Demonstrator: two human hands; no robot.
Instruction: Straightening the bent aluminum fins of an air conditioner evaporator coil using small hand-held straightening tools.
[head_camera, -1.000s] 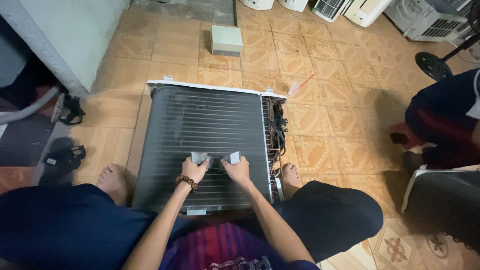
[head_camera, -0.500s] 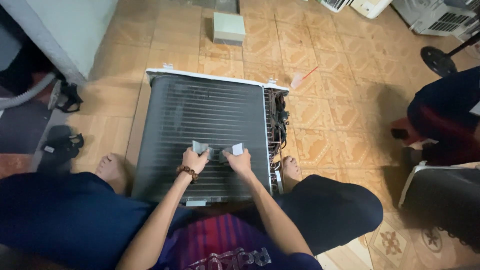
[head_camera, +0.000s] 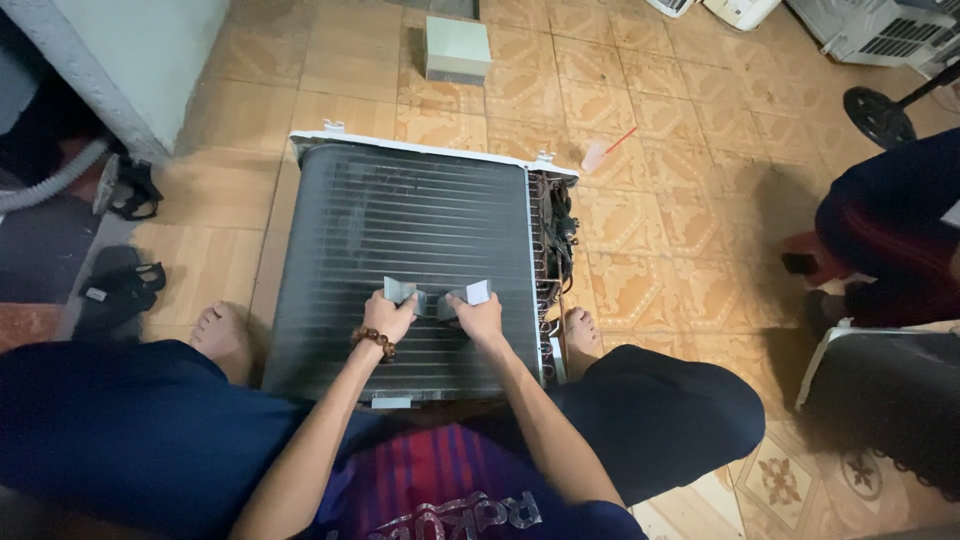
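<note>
Floor: patterned orange-tan tiles were laid across the room, with a darker mat seen at the left edge.
Wall: a pale, rough wall corner was seen at upper left, a grey corrugated hose lying at its foot.
Far edge: white appliance casings were lined along the top right.
Light: dim, even lighting was noted, with soft shadows cast on the tiles.

coil unit on floor, between feet | box behind | sandals left
</note>
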